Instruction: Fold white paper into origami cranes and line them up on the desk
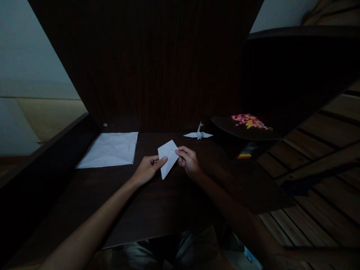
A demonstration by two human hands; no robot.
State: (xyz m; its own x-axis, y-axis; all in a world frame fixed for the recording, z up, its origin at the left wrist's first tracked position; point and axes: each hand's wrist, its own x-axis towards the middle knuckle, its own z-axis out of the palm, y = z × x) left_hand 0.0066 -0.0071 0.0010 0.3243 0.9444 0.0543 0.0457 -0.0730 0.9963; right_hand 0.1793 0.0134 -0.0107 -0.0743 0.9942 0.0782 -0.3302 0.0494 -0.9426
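Note:
A white folded sheet of origami paper (168, 154), kite-shaped with its long point downward, is held above the dark desk between both hands. My left hand (148, 168) grips its left edge, thumb lying across the front. At the right corner, my right hand (188, 160) pinches the paper between thumb and fingers. Beyond the hands a finished white paper crane (199, 135) stands with wings spread. Off to the left lies a stack of creased white paper (109, 150). The fingers behind the folded paper are partly hidden.
The dark wooden desk (152, 210) has a raised side panel (45, 153) on the left and a tall back panel (157, 67). On the right, a rounded shelf (225, 125) carries a pile of small pink and yellow pieces (250, 121). Wooden slats (317, 210) show farther right.

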